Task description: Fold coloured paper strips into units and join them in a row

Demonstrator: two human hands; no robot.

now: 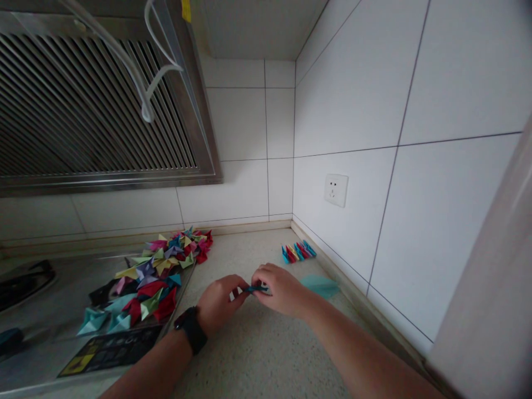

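Observation:
Between my two hands, above the counter, is a small strip of folded dark blue paper (254,288). My left hand (222,299), with a black watch on its wrist, pinches the strip's left end. At the other end, the fingers of my right hand (279,288) close on it. Light teal paper (320,286) lies on the counter just beyond my right forearm. Farther back, a row of small folded paper pieces (298,251) in blue, red and cream sits near the right wall.
Many-coloured folded paper shapes (158,271) are heaped at left, partly over a metal stove top (37,360). A range hood (103,105) with a hanging white cable (124,58) is overhead. White tiled walls, one with a power socket (336,190), bound the speckled counter (266,354).

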